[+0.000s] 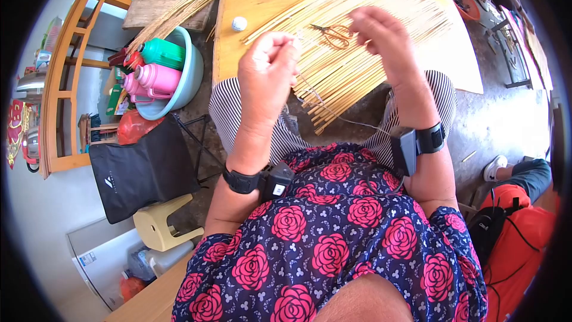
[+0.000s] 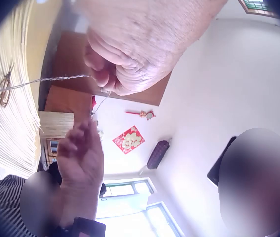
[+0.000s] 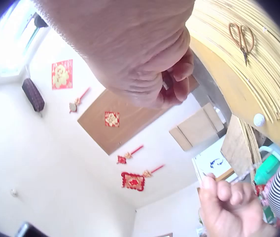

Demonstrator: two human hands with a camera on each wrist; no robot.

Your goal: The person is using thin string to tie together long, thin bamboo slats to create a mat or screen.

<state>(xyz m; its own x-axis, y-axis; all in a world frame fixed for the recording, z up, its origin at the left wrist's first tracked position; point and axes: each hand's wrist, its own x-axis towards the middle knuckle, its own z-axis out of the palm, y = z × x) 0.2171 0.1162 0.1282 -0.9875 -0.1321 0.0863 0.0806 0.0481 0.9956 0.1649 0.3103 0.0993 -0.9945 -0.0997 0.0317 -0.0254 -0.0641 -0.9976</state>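
My left hand (image 1: pixel 271 71) is raised over the near edge of the yellow board, thumb and fingertips pinching a thin twisted string (image 2: pixel 56 78). One length of it runs toward the sticks, and a short loose end curves down from the fingers in the left wrist view. Held up farther right, my right hand (image 1: pixel 384 39) has loosely bent fingers, their tips close to that loose end; no string shows between them in the right wrist view. Rows of thin pale sticks (image 1: pixel 351 74) lie side by side on the board. Scissors (image 1: pixel 335 37) with orange-brown handles rest on top of them.
A white ball (image 1: pixel 239 24) sits on the yellow board (image 1: pixel 229 53). To the left, a blue basin (image 1: pixel 192 74) holds green and pink flasks, near a black bag (image 1: pixel 143 167) and a cream stool (image 1: pixel 156 220). Another person's leg (image 1: pixel 524 179) shows at right.
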